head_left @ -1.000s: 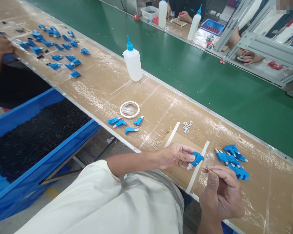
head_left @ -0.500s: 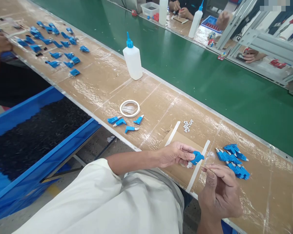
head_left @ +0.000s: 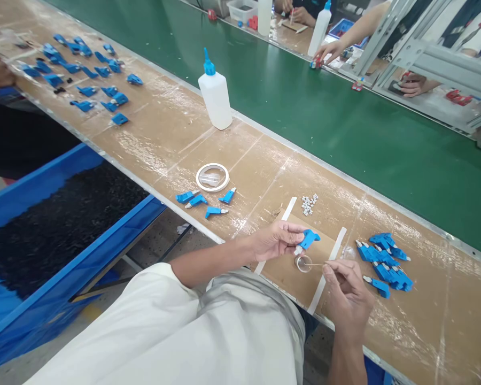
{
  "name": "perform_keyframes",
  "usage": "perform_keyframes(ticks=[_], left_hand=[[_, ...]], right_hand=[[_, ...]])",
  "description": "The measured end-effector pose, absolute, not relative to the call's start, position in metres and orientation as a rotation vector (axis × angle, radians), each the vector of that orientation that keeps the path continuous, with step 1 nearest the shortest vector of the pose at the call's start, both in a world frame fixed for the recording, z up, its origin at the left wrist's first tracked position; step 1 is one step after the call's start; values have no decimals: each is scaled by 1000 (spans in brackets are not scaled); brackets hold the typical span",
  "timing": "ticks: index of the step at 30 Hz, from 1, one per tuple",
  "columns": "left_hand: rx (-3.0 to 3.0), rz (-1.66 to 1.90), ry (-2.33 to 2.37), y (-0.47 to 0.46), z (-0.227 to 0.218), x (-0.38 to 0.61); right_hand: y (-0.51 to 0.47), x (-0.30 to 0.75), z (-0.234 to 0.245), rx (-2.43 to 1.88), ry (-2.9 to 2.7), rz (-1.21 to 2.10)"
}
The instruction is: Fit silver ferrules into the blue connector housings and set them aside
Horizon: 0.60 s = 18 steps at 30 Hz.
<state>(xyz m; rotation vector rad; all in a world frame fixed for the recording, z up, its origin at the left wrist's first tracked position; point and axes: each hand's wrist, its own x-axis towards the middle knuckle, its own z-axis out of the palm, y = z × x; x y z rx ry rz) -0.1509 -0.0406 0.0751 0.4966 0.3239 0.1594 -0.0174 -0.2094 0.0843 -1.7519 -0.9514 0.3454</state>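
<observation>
My left hand [head_left: 278, 239] is closed around a small blue plastic part [head_left: 308, 239] with a whitish tip at its lower end. Pinched in my right hand [head_left: 348, 291] is a thin stick [head_left: 316, 264], like a toothpick. Its far end is at a small round clear dish [head_left: 303, 263], just below the blue part. Under the dish lies a cardboard sheet [head_left: 292, 280] with white tape strips [head_left: 327, 270]. Right of my right hand is a pile of similar blue parts [head_left: 388, 262].
Small white-grey pieces [head_left: 309, 203] lie beyond the cardboard. To the left are a tape roll [head_left: 199, 184], loose blue parts [head_left: 214, 212] and a white squeeze bottle [head_left: 216, 101]. A green belt [head_left: 344, 133] runs behind; other people's hands [head_left: 332, 52] work across it. A blue-lined bin [head_left: 144, 206] stands below left.
My left hand has shifted slightly left and away from me with the blue part. My right hand has moved left, bringing the stick to the dish. Across the belt, another person's arm has reached out.
</observation>
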Motion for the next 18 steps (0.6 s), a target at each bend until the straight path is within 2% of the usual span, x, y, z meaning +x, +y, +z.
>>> perform_keyframes(ticks=[4, 10, 18], left_hand=[[491, 215, 330, -32, 79, -155], [486, 366, 348, -17, 78, -170], [451, 430, 372, -12, 70, -174]], right_hand=[[-209, -19, 78, -1933, -1073, 404], [-205, 4, 96, -2008, -1072, 380], [-114, 47, 86, -2223, -1319, 494]])
